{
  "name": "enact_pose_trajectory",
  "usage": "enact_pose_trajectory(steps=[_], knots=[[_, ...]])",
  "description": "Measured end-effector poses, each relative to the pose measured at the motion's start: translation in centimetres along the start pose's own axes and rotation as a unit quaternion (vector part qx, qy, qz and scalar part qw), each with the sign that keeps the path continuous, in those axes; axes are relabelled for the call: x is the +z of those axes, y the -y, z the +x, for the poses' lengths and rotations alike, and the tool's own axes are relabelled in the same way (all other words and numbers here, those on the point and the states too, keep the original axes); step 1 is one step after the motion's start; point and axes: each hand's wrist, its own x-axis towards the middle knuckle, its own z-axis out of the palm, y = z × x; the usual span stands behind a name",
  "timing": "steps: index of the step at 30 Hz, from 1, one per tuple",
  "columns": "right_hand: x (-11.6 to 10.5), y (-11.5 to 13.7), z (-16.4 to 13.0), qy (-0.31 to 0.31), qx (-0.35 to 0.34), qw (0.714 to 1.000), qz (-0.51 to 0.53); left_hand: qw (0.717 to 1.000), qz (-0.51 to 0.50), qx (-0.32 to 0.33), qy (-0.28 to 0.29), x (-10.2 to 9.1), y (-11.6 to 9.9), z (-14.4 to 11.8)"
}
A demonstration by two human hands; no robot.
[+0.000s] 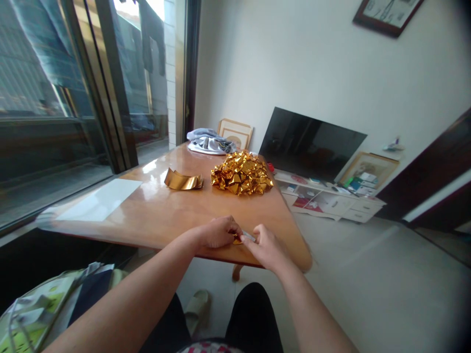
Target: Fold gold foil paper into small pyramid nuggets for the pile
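Note:
At the table's near edge, my left hand (218, 232) is closed with its fingers bent down on a small piece of gold foil paper (237, 240). My right hand (265, 246) pinches a thin, pale grey strip (248, 236) right beside that foil; its exact kind is unclear. The two hands almost meet, and the fingers partly cover what they hold. Further up the table lies a slightly curled stack of gold foil sheets (183, 181). Right of it is a big heap of folded gold foil pieces (241, 174).
A white sheet (103, 200) lies at the left of the wooden table (162, 215). Folded clothes (208, 142) sit at its far end. Beyond stand a television (312, 142) and a low white cabinet (331, 203). A bag (44, 304) is at the lower left, below the table.

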Motion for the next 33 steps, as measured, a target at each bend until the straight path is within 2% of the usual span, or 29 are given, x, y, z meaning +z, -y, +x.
enact_pose_trajectory(steps=[3, 7, 12, 17, 21, 27, 33], knots=[[0.4, -1.4, 0.3, 0.004, 0.021, 0.997, 0.079, 1.0, -0.008, 0.004, -0.014, 0.4, 0.4, 0.0], [1.1, -1.9, 0.4, -0.008, 0.02, 0.993, 0.114, 0.999, -0.018, 0.005, -0.048, 1.0, 0.9, -0.2], [1.2, -0.9, -0.1, -0.042, 0.004, 0.995, 0.09, 0.997, -0.031, 0.002, -0.075, 1.5, 1.1, -0.4], [0.9, 0.1, -0.5, -0.053, 0.002, 0.997, 0.053, 0.994, -0.019, -0.053, -0.091, 1.4, 0.8, 0.1], [1.0, 0.2, -0.1, -0.042, 0.004, 0.998, 0.037, 0.994, 0.002, -0.069, -0.079, 0.9, 0.6, 0.8], [1.4, -0.2, 0.9, -0.021, 0.025, 0.997, 0.065, 0.995, 0.032, -0.086, -0.05, 0.2, 0.9, 1.7], [1.6, 0.3, 1.2, -0.044, 0.018, 0.998, 0.047, 0.996, 0.054, -0.077, -0.01, -0.6, 1.1, 2.0]])
